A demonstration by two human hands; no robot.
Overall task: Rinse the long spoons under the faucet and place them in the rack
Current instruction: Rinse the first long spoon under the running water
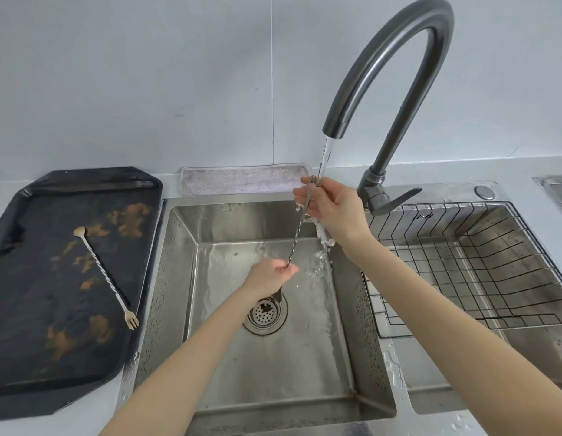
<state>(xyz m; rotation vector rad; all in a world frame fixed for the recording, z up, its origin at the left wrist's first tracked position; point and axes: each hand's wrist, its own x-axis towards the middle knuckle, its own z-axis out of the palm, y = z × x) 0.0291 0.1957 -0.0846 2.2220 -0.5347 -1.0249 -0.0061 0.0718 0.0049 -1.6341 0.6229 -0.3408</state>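
Observation:
A long twisted metal spoon (300, 228) is held nearly upright over the sink (361, 366), its forked end up in the water stream from the dark faucet (396, 48). My right hand (336, 212) pinches its upper part just below the spout. My left hand (271, 275) grips its lower end, so the bowl is hidden. A second long spoon (105, 273), with a fork at its near end, lies diagonally on the black tray (28, 357) to the left. The wire rack (480, 278) sits in the right basin with nothing in it.
Water runs down onto the sink floor near the drain strainer (264, 313). A grey cloth (242, 180) lies behind the sink against the wall. The black tray carries brown stains. The faucet lever (396, 199) points toward the rack. Drops wet the counter strip between basins.

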